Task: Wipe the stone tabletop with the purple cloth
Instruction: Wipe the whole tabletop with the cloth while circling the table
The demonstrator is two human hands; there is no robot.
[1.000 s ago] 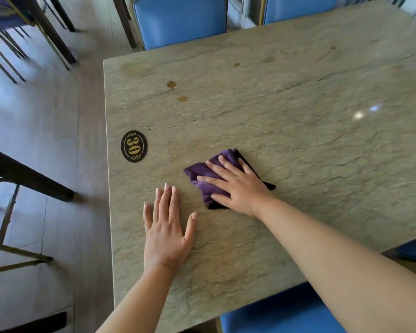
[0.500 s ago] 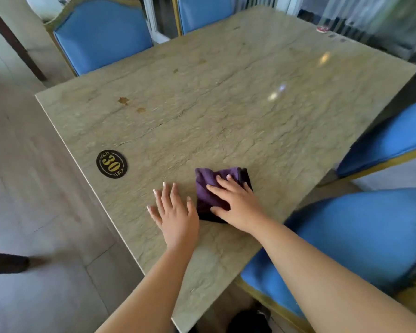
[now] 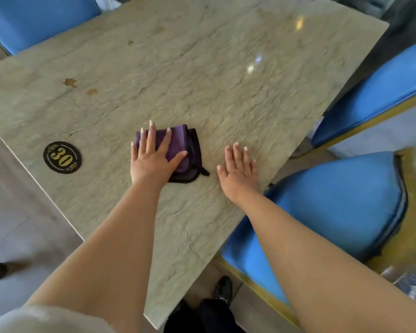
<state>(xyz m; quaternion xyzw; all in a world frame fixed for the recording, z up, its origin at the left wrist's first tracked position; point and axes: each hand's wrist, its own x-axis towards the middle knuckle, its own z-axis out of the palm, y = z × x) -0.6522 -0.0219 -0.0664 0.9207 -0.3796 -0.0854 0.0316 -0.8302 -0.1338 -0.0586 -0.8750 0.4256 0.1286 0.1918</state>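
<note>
The folded purple cloth point(image 3: 187, 150), edged in black, lies on the beige stone tabletop point(image 3: 202, 80) near the front edge. My left hand point(image 3: 154, 162) presses flat on the cloth's left half, fingers spread, and hides that part. My right hand point(image 3: 238, 171) rests flat on the bare stone just to the right of the cloth, fingers apart and holding nothing. Two brown stains point(image 3: 70, 82) mark the stone farther back on the left.
A black round disc point(image 3: 62, 157) with a gold "30" sits on the table left of the cloth. Blue padded chairs stand at the front right point(image 3: 334, 207), right point(image 3: 382, 92) and far left point(image 3: 34, 18). Tiled floor lies to the left.
The cloth has passed from my right hand to my left. My right hand came off it and now lies on the stone to its right. The camera view swung round the corner.
</note>
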